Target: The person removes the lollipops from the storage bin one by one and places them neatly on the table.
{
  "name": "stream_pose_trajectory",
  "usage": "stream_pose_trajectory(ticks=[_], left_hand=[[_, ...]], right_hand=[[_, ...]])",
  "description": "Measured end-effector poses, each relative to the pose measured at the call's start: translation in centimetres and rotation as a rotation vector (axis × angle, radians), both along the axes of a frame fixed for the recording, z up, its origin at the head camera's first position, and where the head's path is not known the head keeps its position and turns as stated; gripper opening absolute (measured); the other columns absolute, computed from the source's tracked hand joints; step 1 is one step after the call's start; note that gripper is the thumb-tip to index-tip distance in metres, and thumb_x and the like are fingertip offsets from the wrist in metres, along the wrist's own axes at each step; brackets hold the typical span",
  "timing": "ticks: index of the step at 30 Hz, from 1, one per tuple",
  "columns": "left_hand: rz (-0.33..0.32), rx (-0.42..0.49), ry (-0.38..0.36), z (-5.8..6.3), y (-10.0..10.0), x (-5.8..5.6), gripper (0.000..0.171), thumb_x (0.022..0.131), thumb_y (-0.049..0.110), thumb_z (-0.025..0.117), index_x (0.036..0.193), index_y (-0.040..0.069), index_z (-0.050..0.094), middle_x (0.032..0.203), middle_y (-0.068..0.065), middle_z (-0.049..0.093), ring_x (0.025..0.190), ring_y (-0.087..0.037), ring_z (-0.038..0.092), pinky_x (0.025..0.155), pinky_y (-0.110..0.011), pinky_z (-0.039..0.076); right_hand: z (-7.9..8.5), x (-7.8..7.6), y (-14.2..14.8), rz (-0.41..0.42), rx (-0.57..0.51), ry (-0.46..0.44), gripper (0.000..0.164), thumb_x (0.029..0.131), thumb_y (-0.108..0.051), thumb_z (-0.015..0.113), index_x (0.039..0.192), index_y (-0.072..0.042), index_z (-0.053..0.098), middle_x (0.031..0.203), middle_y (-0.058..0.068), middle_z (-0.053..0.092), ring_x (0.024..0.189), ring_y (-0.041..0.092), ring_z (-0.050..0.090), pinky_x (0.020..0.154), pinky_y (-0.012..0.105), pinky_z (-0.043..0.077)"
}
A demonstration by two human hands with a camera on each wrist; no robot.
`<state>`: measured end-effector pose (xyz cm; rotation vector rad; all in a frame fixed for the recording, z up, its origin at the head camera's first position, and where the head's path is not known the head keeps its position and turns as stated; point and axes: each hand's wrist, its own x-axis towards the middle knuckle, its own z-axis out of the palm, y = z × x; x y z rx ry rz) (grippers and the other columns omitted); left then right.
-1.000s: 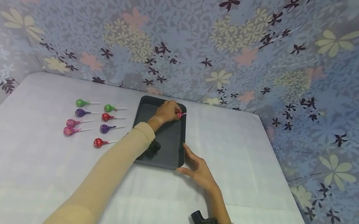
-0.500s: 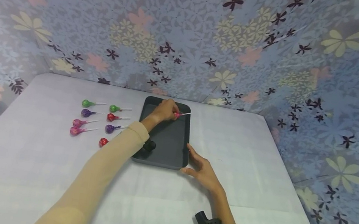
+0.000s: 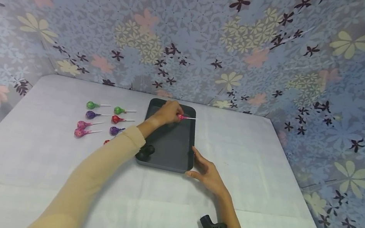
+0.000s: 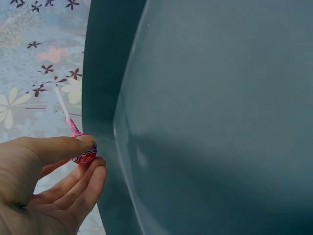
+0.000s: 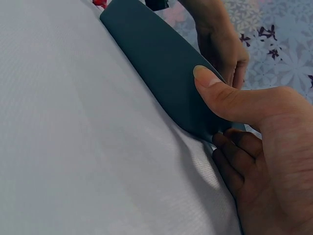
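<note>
My left hand (image 3: 168, 113) is over the far end of a dark grey baking tray (image 3: 174, 148). Between thumb and fingers it pinches a pink lollipop (image 3: 182, 117) by its wrapped ball. In the left wrist view the white lollipop stick (image 4: 61, 104) points away, past the tray's edge. At the tray's near right corner, my right hand (image 3: 209, 175) grips from outside. Seen from the right wrist, its thumb (image 5: 208, 78) lies against the outer wall and the other fingers bend in at the corner.
Several lollipops, such as a green one (image 3: 90, 105), a purple one (image 3: 91, 115) and a red one (image 3: 116, 119), lie left of the tray in two rough columns. My left sleeve (image 3: 90, 171) partly covers the nearest ones. A flowered cloth (image 3: 191, 53) hangs behind the white-covered table (image 3: 249, 158).
The head view has shifted, so everything appears slightly further right. The held lollipop's stick has tipped from slanting up to nearly level. My right hand stays at the tray's corner.
</note>
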<state>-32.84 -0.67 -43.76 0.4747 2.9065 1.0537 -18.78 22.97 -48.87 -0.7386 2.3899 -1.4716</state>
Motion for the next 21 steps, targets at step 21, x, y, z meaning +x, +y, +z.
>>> stream_pose_trajectory(ticks=[21], left_hand=[[-0.079, -0.045, 0.064, 2.4, -3.3, 4.0, 0.022, 0.086, 0.005, 0.070, 0.107, -0.001, 0.074, 0.102, -0.012, 0.074, 0.075, -0.015, 0.056, 0.070, -0.028, 0.049]], right_hand=[[-2.1, -1.1, 0.4, -0.018, -0.012, -0.002, 0.087, 0.083, -0.010, 0.077, 0.154, -0.010, 0.027, 0.160, 0.008, 0.023, 0.148, 0.028, 0.024, 0.118, 0.044, 0.022]])
